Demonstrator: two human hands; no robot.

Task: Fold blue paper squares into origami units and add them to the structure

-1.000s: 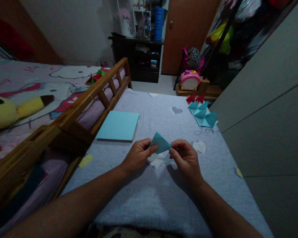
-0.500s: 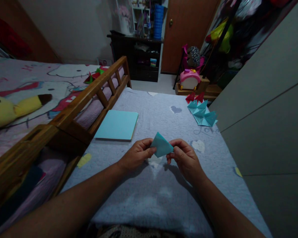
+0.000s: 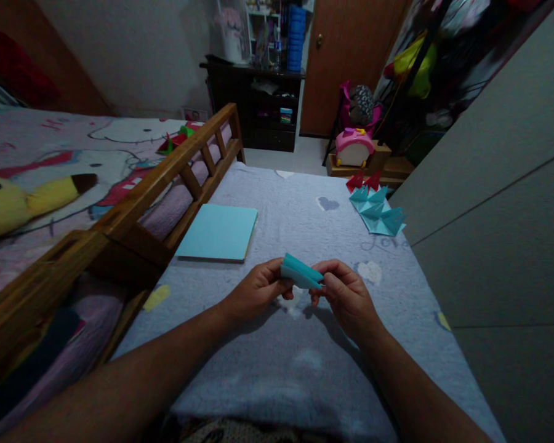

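Note:
Between my two hands is a small folded piece of teal paper (image 3: 299,272), tilted so that its layered upper edge shows. My left hand (image 3: 261,287) pinches its left end between thumb and fingers. At the paper's right tip, my right hand (image 3: 344,291) grips with thumb and forefinger. Both hands hover a little above the blue bedsheet (image 3: 277,363). A square stack of light-blue paper (image 3: 219,232) lies to the left beyond my left hand. Farther off at the right sit several folded teal paper shapes (image 3: 377,211), with red folded paper (image 3: 362,182) behind them.
A wooden bed rail (image 3: 166,178) runs along the left, and past it a second bed holds a yellow plush toy (image 3: 32,203). A pale cabinet (image 3: 498,203) flanks the right edge. At the back stand a dark shelf (image 3: 253,107) and a pink toy case (image 3: 353,147).
The folded paper has tipped from a flat diamond facing me to a narrower shape showing its top edges. My hands have stayed nearly in place, still holding it.

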